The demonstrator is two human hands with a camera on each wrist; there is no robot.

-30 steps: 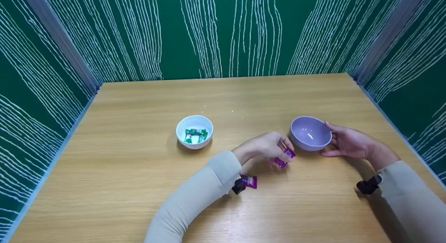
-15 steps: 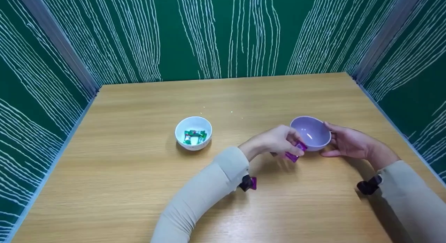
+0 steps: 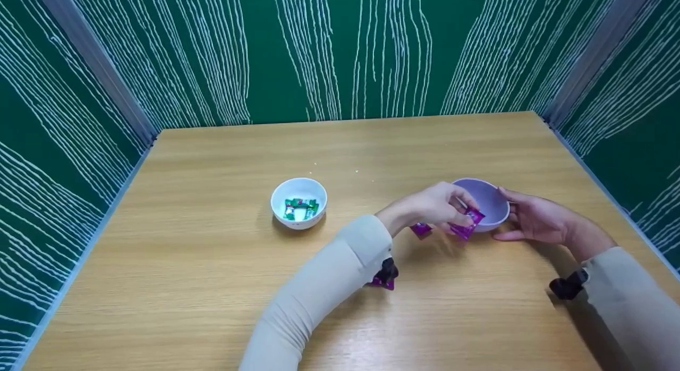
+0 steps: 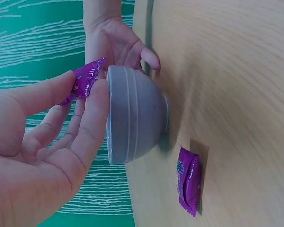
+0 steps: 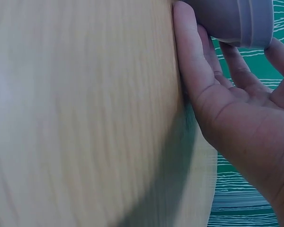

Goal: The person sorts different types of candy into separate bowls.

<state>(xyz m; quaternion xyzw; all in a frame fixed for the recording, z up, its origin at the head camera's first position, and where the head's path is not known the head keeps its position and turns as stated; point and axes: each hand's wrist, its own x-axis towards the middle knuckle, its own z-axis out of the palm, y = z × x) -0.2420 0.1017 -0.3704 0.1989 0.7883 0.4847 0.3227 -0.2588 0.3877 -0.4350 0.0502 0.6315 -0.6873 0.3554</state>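
Observation:
My left hand (image 3: 438,203) pinches a small purple wrapped candy (image 3: 467,225) between thumb and fingers, right at the near-left rim of the purple bowl (image 3: 486,195). In the left wrist view the held candy (image 4: 85,80) is level with the bowl's mouth. My right hand (image 3: 542,219) holds the bowl from the right, thumb at the rim (image 5: 270,42) and fingers along its outer side. A second purple candy (image 3: 421,230) shows beyond the left hand, partly hidden by it. Another purple candy (image 3: 382,282) lies on the table, half covered by the left wrist camera.
A white bowl (image 3: 298,187) with several green-wrapped candies (image 3: 301,207) stands left of the hands on the wooden table (image 3: 212,275). Tiny pale specks dot the table behind it. Green panels with white lines (image 3: 372,52) enclose the table's back and sides.
My left hand has moved right and slightly away from me, bringing the pinched candy to the purple bowl's rim. The right hand and both bowls keep their places.

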